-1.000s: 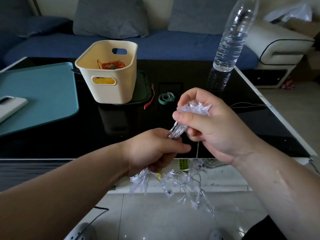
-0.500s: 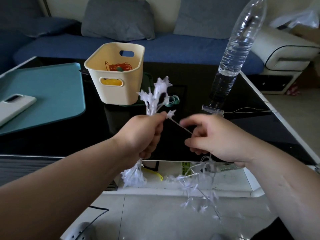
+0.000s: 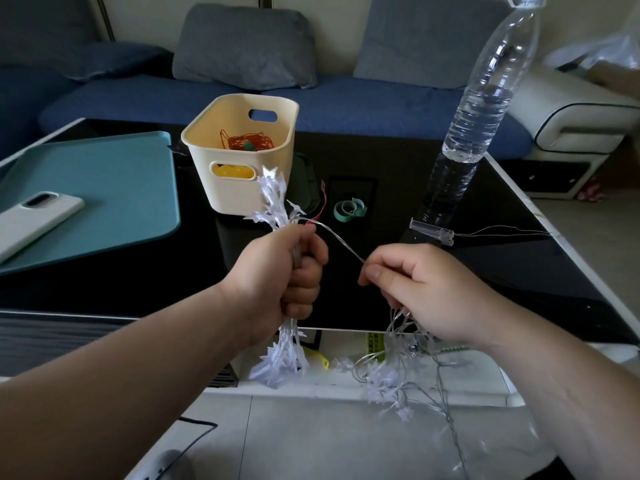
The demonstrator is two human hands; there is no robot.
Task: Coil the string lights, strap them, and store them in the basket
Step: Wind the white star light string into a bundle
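Observation:
My left hand (image 3: 284, 271) grips a folded bundle of clear star-shaped string lights (image 3: 273, 199); stars stick out above the fist and hang below it. A thin wire runs from the bundle to my right hand (image 3: 415, 289), which pinches it between thumb and forefinger. More loose stars and wire (image 3: 388, 375) dangle under the right hand over the floor. The cream basket (image 3: 242, 188) stands on the black table behind the left hand, with a red wire coil inside. A green strap (image 3: 349, 211) lies curled on the table right of the basket.
A tall water bottle (image 3: 478, 109) stands at the right of the black glass table (image 3: 519, 271), with a clear plug piece (image 3: 431, 232) and thin wire at its foot. A teal mat (image 3: 104, 188) with a white phone (image 3: 31, 220) lies left. A blue sofa is behind.
The right hand passed the bundle to the left hand, then drew away to the right along the wire. The left hand now holds the bundle upright.

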